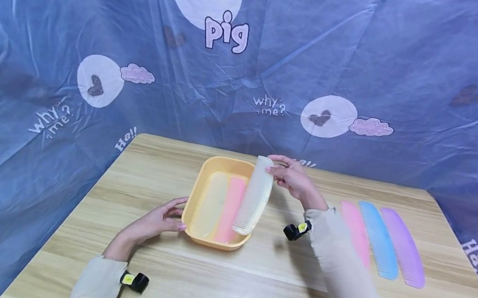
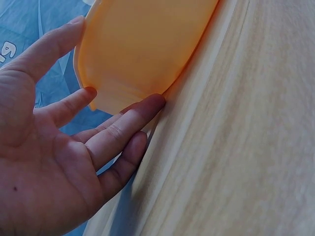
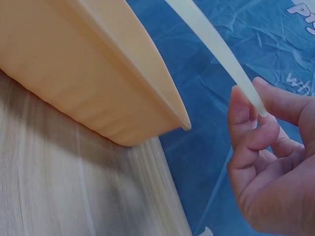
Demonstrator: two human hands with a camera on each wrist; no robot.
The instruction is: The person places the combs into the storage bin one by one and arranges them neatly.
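With its thumb and fingers, my right hand [image 1: 295,177] pinches the upper end of a pale, almost white comb [image 1: 256,197]. The comb slants over the right side of a yellow plastic tub [image 1: 215,245], its lower end near the front right corner. Inside the tub lie a pale yellowish comb [image 1: 212,205] and a pink comb [image 1: 230,207], side by side. My left hand [image 1: 154,220] is at the tub's left side. In the left wrist view its fingers [image 2: 115,132] stretch out and touch the outer wall.
To the right on the wooden table [image 1: 259,284] lie a pink comb [image 1: 355,233], a blue comb [image 1: 379,241] and a purple comb [image 1: 403,249], the pink one partly behind my right sleeve [image 1: 340,268]. A blue printed cloth [image 1: 248,71] hangs behind the table.
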